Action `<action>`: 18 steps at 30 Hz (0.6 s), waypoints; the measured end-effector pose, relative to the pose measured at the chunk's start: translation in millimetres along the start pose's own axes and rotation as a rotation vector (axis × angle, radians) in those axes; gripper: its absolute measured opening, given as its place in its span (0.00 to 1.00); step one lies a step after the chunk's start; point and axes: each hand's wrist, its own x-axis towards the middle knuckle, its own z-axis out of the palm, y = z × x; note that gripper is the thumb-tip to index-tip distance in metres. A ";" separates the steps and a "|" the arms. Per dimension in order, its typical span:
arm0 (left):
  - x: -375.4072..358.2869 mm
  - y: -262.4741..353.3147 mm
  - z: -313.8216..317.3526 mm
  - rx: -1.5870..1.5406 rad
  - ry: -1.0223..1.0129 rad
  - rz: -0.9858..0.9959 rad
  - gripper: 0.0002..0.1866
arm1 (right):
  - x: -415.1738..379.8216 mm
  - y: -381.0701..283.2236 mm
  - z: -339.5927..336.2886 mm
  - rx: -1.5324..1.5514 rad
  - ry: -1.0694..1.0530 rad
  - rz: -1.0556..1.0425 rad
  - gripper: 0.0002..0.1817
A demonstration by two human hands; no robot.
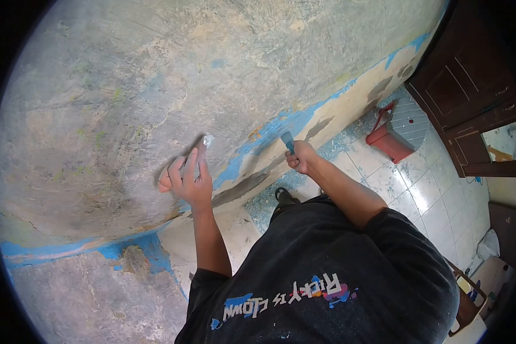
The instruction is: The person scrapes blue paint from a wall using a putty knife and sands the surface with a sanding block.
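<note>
My right hand [301,157] is closed round the handle of a scraper [287,139] with a flat blue-grey blade, its edge pointing up at the wall's blue band. My left hand [192,180] is against the grey wall [126,103], fingers bent and partly spread. A small whitish lump [209,140] shows at its fingertips; I cannot tell what it is. The wall is rough and patchy, with a strip of blue paint [281,126] along its lower part and cream below that.
A red plastic stool [392,135] lies on the tiled floor [384,172], which is strewn with paint flakes. Dark wooden cabinets [464,86] stand at the right. A wooden-framed piece [470,298] and a pale bag [488,245] are at lower right.
</note>
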 end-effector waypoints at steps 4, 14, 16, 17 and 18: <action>-2.5 -2.3 8.1 -0.032 -0.028 0.007 0.18 | -0.9 -6.5 10.5 0.000 0.042 0.022 0.07; 3.9 -8.4 19.9 -0.064 -0.034 0.002 0.18 | 14.8 -2.5 9.2 0.012 0.045 0.019 0.06; 1.4 -7.9 17.5 -0.063 -0.025 0.003 0.18 | 16.9 3.3 5.6 -0.020 0.070 -0.009 0.06; 1.8 -7.4 16.6 -0.058 -0.017 0.012 0.17 | 18.1 4.2 3.6 -0.032 0.058 -0.005 0.06; 4.1 -7.7 18.7 -0.051 -0.006 0.024 0.17 | 8.9 1.3 9.9 -0.044 0.044 -0.003 0.06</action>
